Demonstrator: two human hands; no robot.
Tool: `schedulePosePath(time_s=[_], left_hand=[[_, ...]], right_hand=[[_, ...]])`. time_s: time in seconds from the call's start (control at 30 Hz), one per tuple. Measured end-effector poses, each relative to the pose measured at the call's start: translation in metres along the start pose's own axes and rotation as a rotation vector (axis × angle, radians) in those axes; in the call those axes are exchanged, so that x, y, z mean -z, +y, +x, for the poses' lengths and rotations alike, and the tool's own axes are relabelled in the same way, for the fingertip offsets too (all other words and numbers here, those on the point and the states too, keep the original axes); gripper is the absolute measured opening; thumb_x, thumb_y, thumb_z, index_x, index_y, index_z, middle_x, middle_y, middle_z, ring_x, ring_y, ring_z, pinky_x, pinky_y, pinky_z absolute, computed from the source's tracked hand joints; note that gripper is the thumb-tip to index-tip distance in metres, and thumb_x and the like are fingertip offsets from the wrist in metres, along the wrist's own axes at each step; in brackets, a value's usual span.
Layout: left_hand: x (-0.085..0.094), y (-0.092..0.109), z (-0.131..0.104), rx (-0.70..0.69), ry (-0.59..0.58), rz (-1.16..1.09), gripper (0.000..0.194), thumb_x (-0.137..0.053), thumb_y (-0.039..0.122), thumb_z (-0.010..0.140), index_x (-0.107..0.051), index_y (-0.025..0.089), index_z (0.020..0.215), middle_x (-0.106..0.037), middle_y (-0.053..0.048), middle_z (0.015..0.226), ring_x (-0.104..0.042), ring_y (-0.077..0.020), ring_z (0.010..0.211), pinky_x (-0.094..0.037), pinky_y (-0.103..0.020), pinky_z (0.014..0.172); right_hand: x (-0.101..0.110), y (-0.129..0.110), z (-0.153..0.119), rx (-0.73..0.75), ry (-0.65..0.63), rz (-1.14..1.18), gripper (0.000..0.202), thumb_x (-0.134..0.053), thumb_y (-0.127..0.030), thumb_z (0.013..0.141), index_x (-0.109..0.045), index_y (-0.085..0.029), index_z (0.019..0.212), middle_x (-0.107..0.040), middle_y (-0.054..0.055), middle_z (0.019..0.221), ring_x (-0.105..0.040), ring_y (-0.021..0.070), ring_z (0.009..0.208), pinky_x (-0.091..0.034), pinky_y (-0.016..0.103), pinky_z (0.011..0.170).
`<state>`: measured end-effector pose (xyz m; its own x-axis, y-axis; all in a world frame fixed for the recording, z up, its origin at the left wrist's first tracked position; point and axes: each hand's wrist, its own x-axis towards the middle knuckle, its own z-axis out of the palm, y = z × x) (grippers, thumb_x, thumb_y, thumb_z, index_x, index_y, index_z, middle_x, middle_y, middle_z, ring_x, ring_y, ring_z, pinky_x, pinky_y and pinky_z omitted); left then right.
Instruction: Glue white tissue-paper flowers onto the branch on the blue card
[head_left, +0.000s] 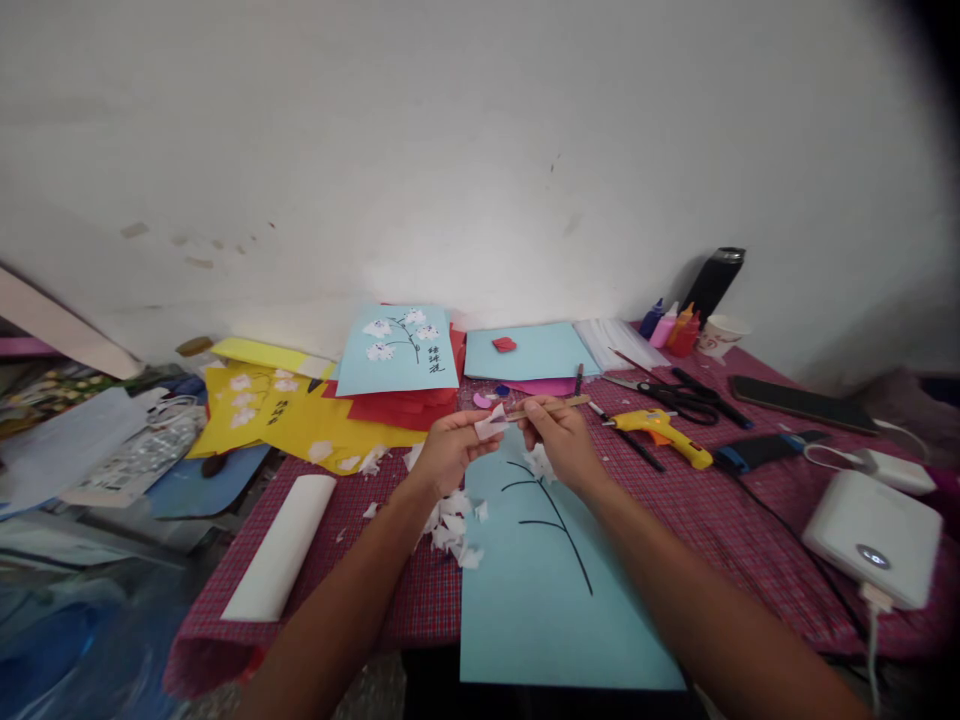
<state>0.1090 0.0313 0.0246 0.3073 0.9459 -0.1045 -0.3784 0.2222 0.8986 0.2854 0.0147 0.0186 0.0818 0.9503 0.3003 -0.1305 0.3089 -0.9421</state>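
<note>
My left hand (pixel 448 447) pinches a small piece of white paper (pixel 491 424). Close beside it, my right hand (pixel 555 437) grips a thin wooden stick (pixel 568 402), whose tip meets the paper. Both hands are over the upper end of a light blue sheet (pixel 555 630) with a black branch drawn on it. A crumpled white piece lies on the sheet under my right hand. Torn white paper scraps (pixel 452 530) are piled at the sheet's left edge.
A white paper roll (pixel 283 548) lies left. Behind stand a blue flower picture (pixel 397 350) and yellow sheets (pixel 300 425). To the right are a yellow glue gun (pixel 664 432), scissors (pixel 675 398), paint bottles (pixel 670 328), a paper cup (pixel 722 336) and a white power bank (pixel 874 540).
</note>
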Motion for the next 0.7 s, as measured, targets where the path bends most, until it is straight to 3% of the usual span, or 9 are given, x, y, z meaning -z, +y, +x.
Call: schedulePosePath(time_s=[0.27, 0.43, 0.7], left_hand=[[0.0, -0.001, 0.0, -0.021, -0.068, -0.02, 0.033, -0.082, 0.022, 0.07, -0.071, 0.01, 0.099, -0.074, -0.011, 0.092, -0.072, -0.0192, 0.082, -0.055, -0.03, 0.077], [0.004, -0.007, 0.004, -0.02, -0.052, 0.009, 0.03, -0.084, 0.027, 0.071, -0.071, 0.01, 0.092, -0.072, -0.008, 0.082, -0.071, -0.0181, 0.079, -0.056, -0.028, 0.074], [0.003, -0.007, 0.003, -0.028, -0.039, 0.002, 0.032, -0.084, 0.027, 0.07, -0.072, 0.01, 0.094, -0.072, -0.008, 0.088, -0.07, -0.0157, 0.077, -0.056, -0.026, 0.071]], right_hand=[[0.005, 0.004, 0.005, -0.065, -0.008, 0.1, 0.031, -0.06, -0.05, 0.088, -0.062, -0.02, 0.08, -0.059, -0.002, 0.069, -0.047, 0.0091, 0.045, -0.038, 0.024, 0.042], [0.002, 0.0, 0.003, -0.096, -0.033, 0.112, 0.032, -0.064, -0.051, 0.085, -0.063, -0.02, 0.084, -0.06, -0.001, 0.069, -0.047, 0.0099, 0.045, -0.037, 0.023, 0.041], [-0.005, -0.008, 0.0, -0.093, -0.086, 0.126, 0.028, -0.068, -0.046, 0.082, -0.068, -0.018, 0.084, -0.064, 0.0, 0.07, -0.049, 0.0082, 0.044, -0.034, 0.022, 0.04]])
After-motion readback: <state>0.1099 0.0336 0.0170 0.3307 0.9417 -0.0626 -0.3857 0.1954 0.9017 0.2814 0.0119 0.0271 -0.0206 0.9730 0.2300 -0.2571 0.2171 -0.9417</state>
